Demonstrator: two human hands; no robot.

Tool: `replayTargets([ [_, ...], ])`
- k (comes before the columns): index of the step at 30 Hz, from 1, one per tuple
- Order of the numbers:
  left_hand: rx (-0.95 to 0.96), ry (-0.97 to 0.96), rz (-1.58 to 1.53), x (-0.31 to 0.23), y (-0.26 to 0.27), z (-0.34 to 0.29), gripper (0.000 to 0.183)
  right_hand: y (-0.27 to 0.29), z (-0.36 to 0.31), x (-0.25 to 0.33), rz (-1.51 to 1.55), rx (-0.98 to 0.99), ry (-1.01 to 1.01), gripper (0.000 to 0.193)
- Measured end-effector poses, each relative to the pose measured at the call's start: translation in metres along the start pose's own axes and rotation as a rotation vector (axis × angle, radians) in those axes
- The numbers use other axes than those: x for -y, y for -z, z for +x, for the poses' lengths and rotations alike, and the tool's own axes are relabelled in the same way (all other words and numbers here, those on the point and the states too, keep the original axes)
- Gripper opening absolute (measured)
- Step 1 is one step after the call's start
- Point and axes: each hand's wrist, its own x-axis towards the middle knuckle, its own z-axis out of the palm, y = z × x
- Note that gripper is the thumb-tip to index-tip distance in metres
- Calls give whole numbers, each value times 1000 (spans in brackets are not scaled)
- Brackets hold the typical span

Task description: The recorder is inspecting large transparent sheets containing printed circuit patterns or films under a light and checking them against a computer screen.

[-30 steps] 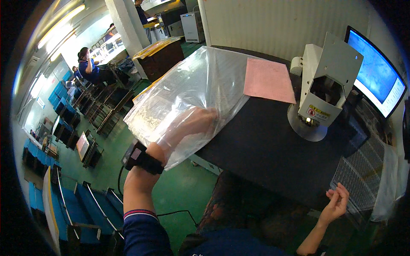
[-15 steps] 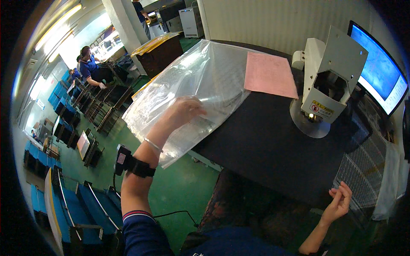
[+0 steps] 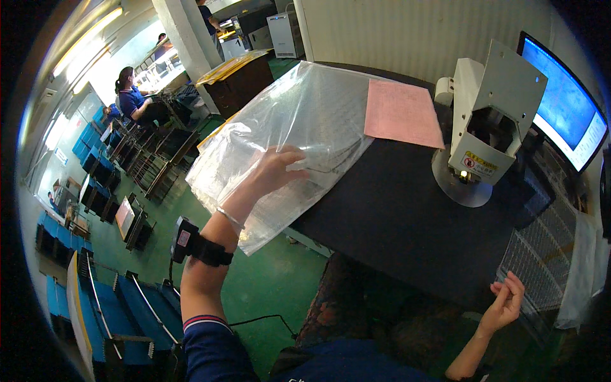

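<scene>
My left hand (image 3: 278, 170) rests over a large clear plastic sheet (image 3: 318, 102), its fingers spread and slightly bent. Nothing shows gripped in it. The sheet lies across the left part of the black table (image 3: 388, 210) and hangs past the table's left edge. On the sheet's right side lies a pink square sheet (image 3: 402, 113). My right hand (image 3: 505, 302) is at the table's near right side, with its fingers loosely curled and no object seen in it. It is nearest to a mesh-patterned clear sheet (image 3: 541, 254).
A white machine (image 3: 487, 146) with a round metal base stands right of the pink sheet, before a lit monitor (image 3: 566, 102). Racks with blue panels (image 3: 121, 312) stand at the left on the green floor. Farther back, a person (image 3: 130, 102) sits at a bench.
My left hand has shifted slightly, its fingers now spread more clearly. The clear plastic sheet has moved a little to the right with it. My right hand stays put. The seated person has turned.
</scene>
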Motion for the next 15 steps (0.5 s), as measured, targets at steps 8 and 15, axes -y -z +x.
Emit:
replayTargets([
  [8, -54, -49, 22, 3, -10, -2, 39, 3, -1, 0, 4, -1, -20, 14],
  [15, -95, -199, 151, 14, -34, -22, 23, 6, -2, -1, 1, 26, 11, 13],
])
